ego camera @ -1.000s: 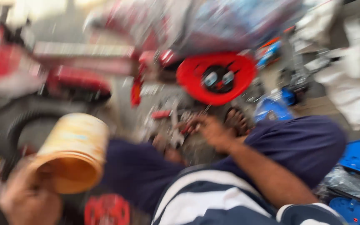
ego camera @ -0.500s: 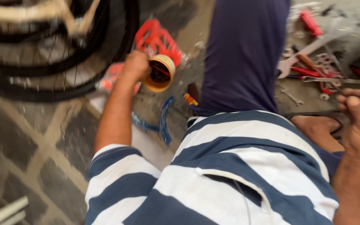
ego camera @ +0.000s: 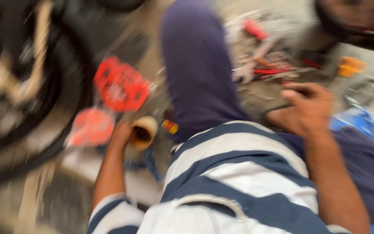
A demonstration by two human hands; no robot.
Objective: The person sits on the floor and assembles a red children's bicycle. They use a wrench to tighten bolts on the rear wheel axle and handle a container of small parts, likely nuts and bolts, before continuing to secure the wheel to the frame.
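Head view, blurred: the left hand [ego camera: 121, 132] grips a tan tape roll [ego camera: 143, 131] low beside the left knee [ego camera: 195, 78], near red plastic parts [ego camera: 120, 89] and a tyre [ego camera: 35, 125]. The right hand [ego camera: 304, 112] hovers over scattered tools [ego camera: 269, 69], fingers curled; whether it holds anything I cannot tell.

Pretty blurry, but the yellowish tape roll [ego camera: 143, 132] at centre left looks like smooth, slightly glossy plastic over a cardboard core. The red pieces [ego camera: 121, 89] above it read as shiny moulded plastic. The striped shirt [ego camera: 239, 182] is soft matt knit cloth, and the black tyre [ego camera: 27, 112] at left is dull rubber.
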